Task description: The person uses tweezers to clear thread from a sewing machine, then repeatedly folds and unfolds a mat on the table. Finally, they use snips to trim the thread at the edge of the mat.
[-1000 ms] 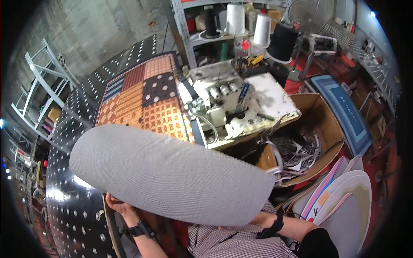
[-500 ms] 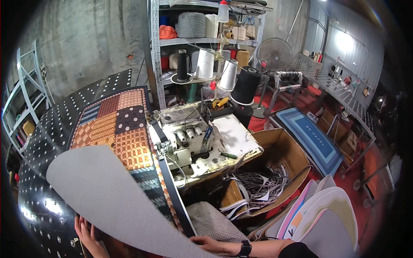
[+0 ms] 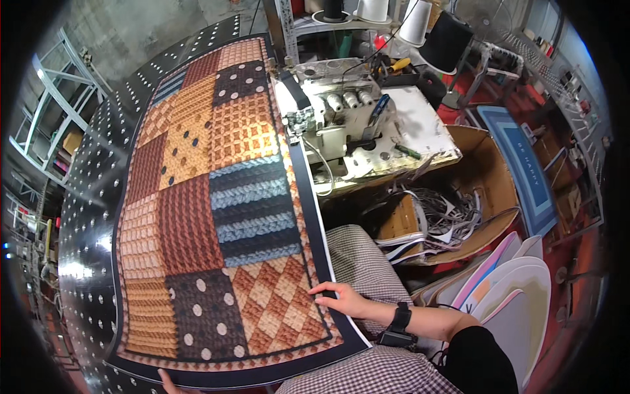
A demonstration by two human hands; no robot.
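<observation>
A patchwork-print mat with a dark border lies patterned side up across the studded black table, its near end toward my lap. My right hand rests on the mat's right border, fingers stretched inward over the diamond patch and holding nothing. At the near left edge, my left hand shows only a digit laid over the border; its other fingers are hidden, and it appears to pinch the mat there. Along the mat's far right side stands an overlock sewing machine, close to the border.
The studded table spreads out left of the mat. Right of the machine, a cardboard box holds tangled trimmings. Several rounded mats stand by my right arm, with a blue mat beyond. Thread cones stand behind the machine.
The mat's near part, folded up with its grey backing showing, now lies flat with the pattern up. My right hand has shifted onto its border. The view has tilted down and left.
</observation>
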